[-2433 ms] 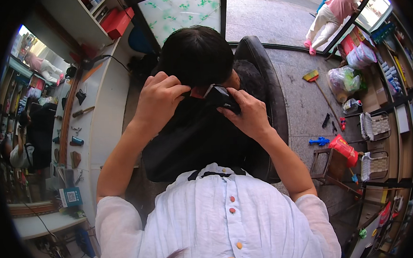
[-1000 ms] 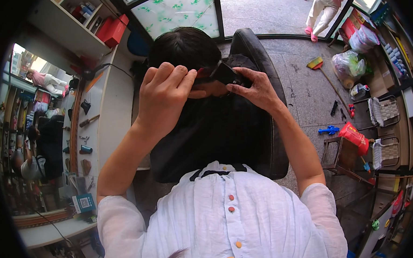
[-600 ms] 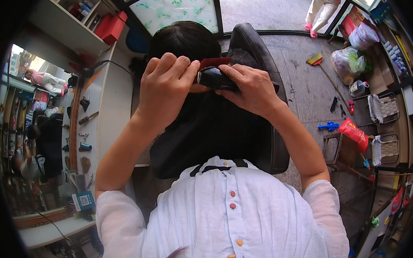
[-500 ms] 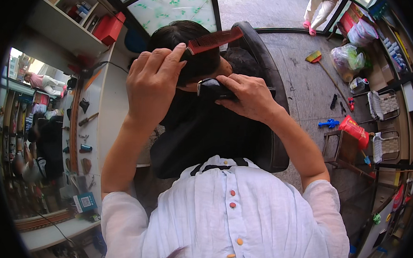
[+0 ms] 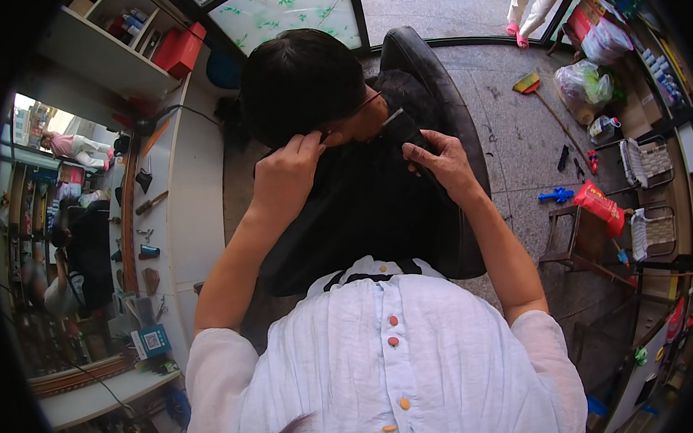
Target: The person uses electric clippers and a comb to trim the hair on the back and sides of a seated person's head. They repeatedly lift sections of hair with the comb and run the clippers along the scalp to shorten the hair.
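A seated person's dark-haired head is in front of me, over a black cape. At the near side of that head, my left hand is closed with fingertips pinched together. From there a thin reddish-brown edge slants across the hair, which looks like the comb turned edge-on; most of it is hidden. My right hand grips a black hair clipper, its pale blade end raised beside the person's neck and apart from the hair.
The person sits in a black chair. On the left are a white counter and a wall mirror. At the right lie a broom, a blue toy and a small stool. Another person stands beyond the doorway.
My left hand has come down and nearer, and the comb has turned from broadside to edge-on. My right hand has drawn the clipper away to the right, its blade now pointing up.
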A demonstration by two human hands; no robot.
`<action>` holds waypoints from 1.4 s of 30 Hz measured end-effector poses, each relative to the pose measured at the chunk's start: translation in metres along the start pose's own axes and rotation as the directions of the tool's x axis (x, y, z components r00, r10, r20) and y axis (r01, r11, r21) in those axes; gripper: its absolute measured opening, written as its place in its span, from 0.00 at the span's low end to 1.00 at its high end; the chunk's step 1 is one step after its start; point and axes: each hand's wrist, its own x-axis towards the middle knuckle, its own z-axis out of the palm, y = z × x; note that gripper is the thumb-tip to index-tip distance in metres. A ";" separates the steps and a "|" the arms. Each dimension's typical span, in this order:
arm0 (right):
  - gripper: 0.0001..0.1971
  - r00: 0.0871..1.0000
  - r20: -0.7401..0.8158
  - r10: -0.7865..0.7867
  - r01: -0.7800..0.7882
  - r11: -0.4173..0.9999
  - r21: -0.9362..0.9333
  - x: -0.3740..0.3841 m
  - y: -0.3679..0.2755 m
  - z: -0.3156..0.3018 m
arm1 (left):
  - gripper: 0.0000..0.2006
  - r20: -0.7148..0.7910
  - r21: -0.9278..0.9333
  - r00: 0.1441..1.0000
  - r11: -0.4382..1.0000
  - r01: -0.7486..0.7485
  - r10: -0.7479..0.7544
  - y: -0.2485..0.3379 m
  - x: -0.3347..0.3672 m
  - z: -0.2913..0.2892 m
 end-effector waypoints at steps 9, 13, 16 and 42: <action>0.15 0.978 0.041 0.204 -0.208 0.946 0.249 0.015 -0.005 0.011 | 0.10 -0.084 0.179 0.989 0.979 -0.103 0.119 -0.002 0.010 -0.040; 0.15 0.967 0.110 0.231 -0.254 0.920 0.299 0.025 0.000 0.011 | 0.10 0.026 0.133 0.983 0.974 -0.183 0.181 0.001 0.023 -0.066; 0.15 0.947 0.175 0.268 -0.302 0.930 0.210 0.031 -0.002 0.017 | 0.11 0.031 0.157 0.973 0.960 -0.233 0.231 0.006 0.035 -0.082; 0.16 0.956 0.194 0.220 -0.260 0.941 0.215 0.044 -0.006 0.030 | 0.13 -0.050 0.322 0.925 0.882 -0.343 0.378 0.023 0.072 -0.076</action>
